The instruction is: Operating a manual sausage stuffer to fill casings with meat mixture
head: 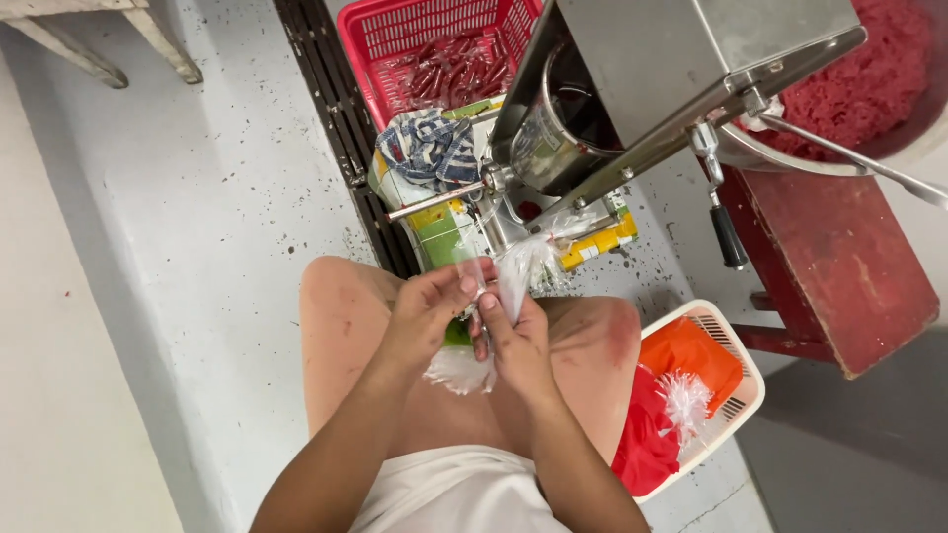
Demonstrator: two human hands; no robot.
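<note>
Both forearms are seen nearest, w/ left hand [427, 314] and right hand [513, 341] met over bare knees; a clear plastic bag [513, 276] is pinched betw. thumb and fingertips of each hand, its frilly lower end hanging below the palms. Just beyond, a steel filling machine [632, 89] w/ a nozzle is stood by the floor drain, a red basket [434, 49] of sausages behind it, a white basket [726, 390] w/ red and orange bags at right.
</note>
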